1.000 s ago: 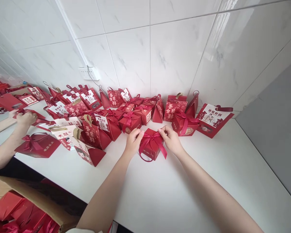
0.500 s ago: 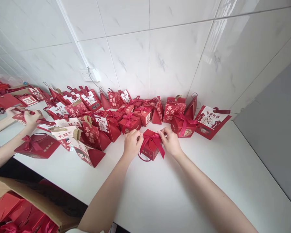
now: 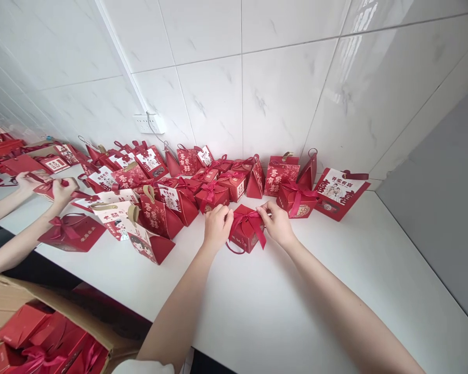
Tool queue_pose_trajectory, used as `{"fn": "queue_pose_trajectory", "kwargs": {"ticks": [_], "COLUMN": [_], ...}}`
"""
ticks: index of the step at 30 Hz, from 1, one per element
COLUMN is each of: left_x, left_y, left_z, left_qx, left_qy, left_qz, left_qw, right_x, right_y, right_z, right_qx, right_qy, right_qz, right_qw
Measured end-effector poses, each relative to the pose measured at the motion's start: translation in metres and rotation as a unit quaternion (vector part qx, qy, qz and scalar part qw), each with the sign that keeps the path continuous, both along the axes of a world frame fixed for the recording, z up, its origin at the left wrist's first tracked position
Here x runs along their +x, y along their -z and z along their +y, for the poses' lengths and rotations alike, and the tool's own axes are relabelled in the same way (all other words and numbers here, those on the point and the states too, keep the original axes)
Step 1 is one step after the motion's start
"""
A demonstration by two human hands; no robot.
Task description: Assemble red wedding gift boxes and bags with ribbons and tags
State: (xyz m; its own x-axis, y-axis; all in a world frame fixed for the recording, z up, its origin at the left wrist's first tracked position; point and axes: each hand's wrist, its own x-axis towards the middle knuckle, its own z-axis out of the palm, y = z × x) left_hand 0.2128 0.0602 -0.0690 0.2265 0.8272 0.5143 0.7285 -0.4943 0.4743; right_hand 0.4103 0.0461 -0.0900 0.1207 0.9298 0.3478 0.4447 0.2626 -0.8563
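A small red gift box (image 3: 246,240) sits on the white table between my hands. Across its top runs a dark red ribbon (image 3: 250,218) tied in a bow, one tail hanging down the front right. My left hand (image 3: 218,226) is closed at the left side of the bow, its fingers pinched on the ribbon. On the other side my right hand (image 3: 275,222) pinches the bow's right loop between thumb and fingers. A cord handle (image 3: 235,250) curves out at the box's lower left.
Behind stand several red gift boxes (image 3: 213,196) along the tiled wall (image 3: 288,93). At left a co-worker's hands (image 3: 63,193) hold a red box and ribbon. A carton (image 3: 101,332) of red boxes is at lower left. A grey panel (image 3: 440,176) borders the table (image 3: 335,270) at right.
The view has shifted slightly, so most things appear a little further right. Both my hands stay pinched on the bow, with hardly any other movement.
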Motion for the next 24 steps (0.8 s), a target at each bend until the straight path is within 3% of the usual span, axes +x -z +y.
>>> {"fn": "queue_pose_trajectory", "kwargs": {"ticks": [6,12,17,24], "left_x": [-0.008,-0.016,-0.017,-0.021], "left_y": [-0.002,-0.007,-0.007,-0.008], "left_z": [0.004,0.006,0.006,0.005], "left_qx": [-0.051,-0.138,-0.168,-0.147], "left_qy": [0.012,0.008,0.050,0.038], "left_qz": [-0.093,-0.256,-0.266,-0.230], "left_qw": [0.994,0.957,0.948,0.961], "right_x": [0.003,0.014,0.009,0.006], "right_y": [-0.012,-0.024,-0.023,-0.018], "right_z": [-0.004,-0.005,-0.008,-0.007], "right_qx": [-0.041,-0.074,-0.073,-0.035], "right_qy": [-0.030,-0.044,-0.057,-0.071], "right_qz": [0.015,0.016,-0.024,0.013], "right_qw": [0.999,0.996,0.995,0.997]}}
